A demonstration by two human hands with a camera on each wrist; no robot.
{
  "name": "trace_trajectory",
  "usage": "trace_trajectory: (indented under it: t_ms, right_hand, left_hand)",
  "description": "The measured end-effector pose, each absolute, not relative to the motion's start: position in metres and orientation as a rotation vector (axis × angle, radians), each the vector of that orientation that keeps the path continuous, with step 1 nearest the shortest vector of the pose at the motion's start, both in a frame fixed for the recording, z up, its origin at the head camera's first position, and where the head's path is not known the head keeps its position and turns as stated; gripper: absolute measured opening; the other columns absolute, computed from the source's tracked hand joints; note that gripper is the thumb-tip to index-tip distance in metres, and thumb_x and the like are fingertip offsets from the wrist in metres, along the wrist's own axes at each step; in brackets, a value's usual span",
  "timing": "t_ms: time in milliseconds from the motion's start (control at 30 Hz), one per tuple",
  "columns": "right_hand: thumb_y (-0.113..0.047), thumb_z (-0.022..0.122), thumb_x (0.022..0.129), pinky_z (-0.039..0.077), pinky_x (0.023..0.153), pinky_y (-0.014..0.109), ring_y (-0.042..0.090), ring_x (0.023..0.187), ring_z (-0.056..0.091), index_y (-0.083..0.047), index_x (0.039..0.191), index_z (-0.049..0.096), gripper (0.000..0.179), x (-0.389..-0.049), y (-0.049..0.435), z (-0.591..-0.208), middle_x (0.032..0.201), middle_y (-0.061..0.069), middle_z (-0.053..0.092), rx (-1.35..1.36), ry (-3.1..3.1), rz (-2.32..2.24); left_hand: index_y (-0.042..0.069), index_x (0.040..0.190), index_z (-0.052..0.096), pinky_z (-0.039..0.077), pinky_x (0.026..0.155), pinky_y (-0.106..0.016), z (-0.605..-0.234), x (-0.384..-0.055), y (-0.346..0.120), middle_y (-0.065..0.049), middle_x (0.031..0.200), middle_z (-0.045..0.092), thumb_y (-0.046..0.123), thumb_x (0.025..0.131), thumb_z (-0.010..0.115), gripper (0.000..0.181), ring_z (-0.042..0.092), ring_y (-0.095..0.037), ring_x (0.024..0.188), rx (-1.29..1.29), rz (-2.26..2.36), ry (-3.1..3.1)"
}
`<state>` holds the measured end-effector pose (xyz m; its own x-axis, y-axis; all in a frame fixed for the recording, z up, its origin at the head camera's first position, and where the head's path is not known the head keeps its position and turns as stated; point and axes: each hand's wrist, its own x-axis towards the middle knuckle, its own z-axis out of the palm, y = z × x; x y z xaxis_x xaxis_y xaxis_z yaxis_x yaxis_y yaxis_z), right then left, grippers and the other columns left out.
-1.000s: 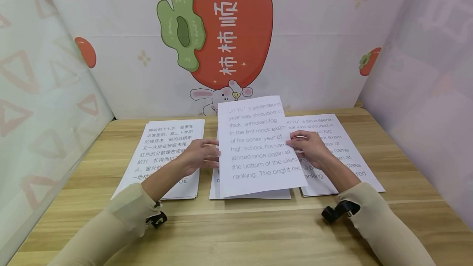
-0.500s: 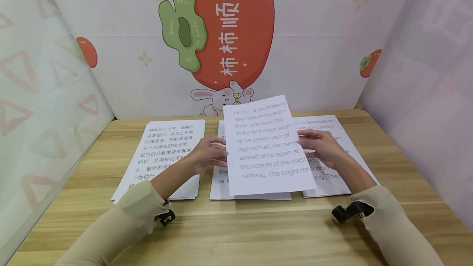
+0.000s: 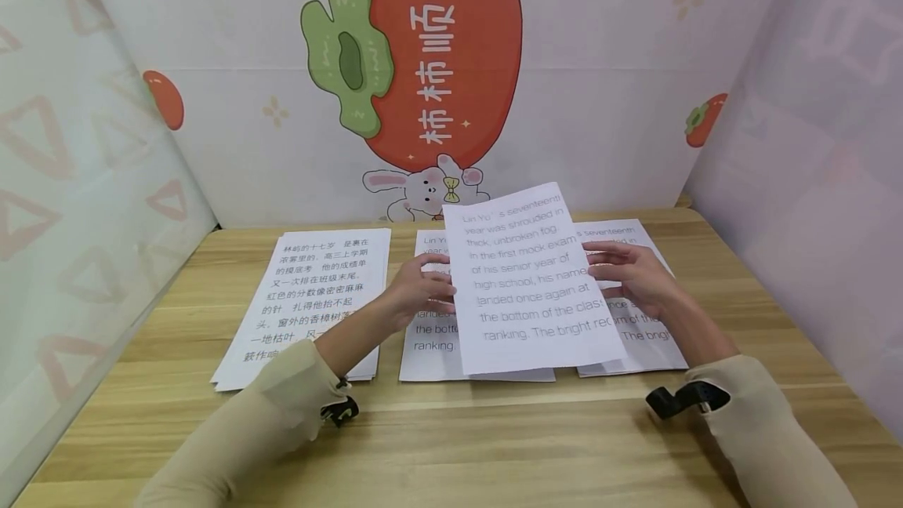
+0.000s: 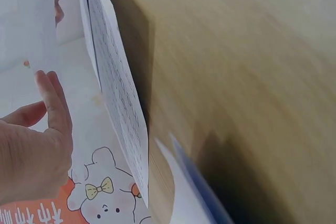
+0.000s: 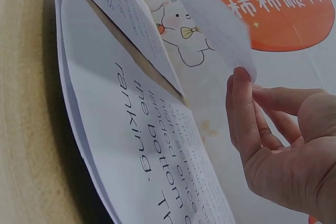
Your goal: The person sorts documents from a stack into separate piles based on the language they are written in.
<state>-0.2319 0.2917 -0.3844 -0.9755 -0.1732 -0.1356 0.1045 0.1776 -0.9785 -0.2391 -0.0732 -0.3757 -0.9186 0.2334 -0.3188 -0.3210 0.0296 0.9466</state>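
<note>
A white sheet of paper [image 3: 529, 281] printed with large English text is held up, tilted, above the middle stack of paper [image 3: 430, 343]. My right hand [image 3: 638, 277] pinches its right edge; the right wrist view shows the thumb and fingers of that hand [image 5: 283, 145] meeting at the sheet's edge. At the left edge, the fingertips of my left hand [image 3: 416, 288] touch the sheet. Those fingers look fairly straight in the left wrist view, with the thumb of the hand [image 4: 37, 156] away from the paper. The sheet covers part of the middle and right stacks.
A stack of paper with Chinese text [image 3: 310, 281] lies at the left. At the right lies another stack with English text [image 3: 656, 351], partly behind my right hand. All rest on a wooden table [image 3: 480, 445], before a printed backdrop [image 3: 600, 69].
Both hands and the sheet have moved to the right. The sheet has tilted a little more, and more of the middle stack's text shows at its left.
</note>
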Motion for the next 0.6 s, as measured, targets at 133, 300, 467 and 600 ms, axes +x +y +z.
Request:
trace_trajectory:
  t_ms: [133, 300, 467, 600]
  right_hand:
    - [-0.009, 0.066, 0.102, 0.063, 0.080, 0.031, 0.011, 0.097, 0.068, -0.007, 0.150, 0.052, 0.050, -0.233, 0.301, -0.387, 0.115, -0.003, 0.062, -0.076, 2.211, -1.904]
    - [-0.007, 0.066, 0.101, 0.062, 0.078, 0.029, 0.010, 0.096, 0.067, -0.022, 0.135, 0.063, 0.037, -0.233, 0.313, -0.390, 0.113, -0.007, 0.064, -0.086, 2.180, -1.932]
    - [-0.003, 0.066, 0.100, 0.063, 0.076, 0.030, 0.011, 0.095, 0.069, -0.029, 0.122, 0.068, 0.034, -0.234, 0.323, -0.391, 0.111, -0.007, 0.068, -0.083, 2.098, -2.004]
    - [-0.001, 0.065, 0.100, 0.063, 0.076, 0.029, 0.011, 0.095, 0.070, -0.032, 0.118, 0.070, 0.036, -0.235, 0.330, -0.393, 0.110, -0.008, 0.069, -0.069, 2.058, -2.037]
  left_hand:
    - [0.008, 0.151, 0.045, 0.065, 0.070, -0.034, -0.377, -0.240, -0.066, -0.016, 0.110, 0.068, -0.016, 0.091, 0.064, 0.067, 0.069, -0.021, 0.081, -0.091, 1.954, 1.927]
    - [0.015, 0.158, 0.038, 0.065, 0.072, -0.033, -0.378, -0.240, -0.057, -0.020, 0.120, 0.068, -0.015, 0.091, 0.066, 0.079, 0.071, -0.022, 0.083, -0.071, 1.922, 1.949]
    - [0.015, 0.160, 0.035, 0.065, 0.073, -0.033, -0.377, -0.241, -0.049, -0.020, 0.124, 0.068, -0.014, 0.091, 0.067, 0.081, 0.072, -0.022, 0.082, -0.064, 1.901, 1.945]
    - [0.016, 0.159, 0.037, 0.065, 0.074, -0.033, -0.378, -0.243, -0.042, -0.018, 0.125, 0.068, -0.012, 0.092, 0.067, 0.078, 0.073, -0.022, 0.082, -0.062, 1.896, 1.944]
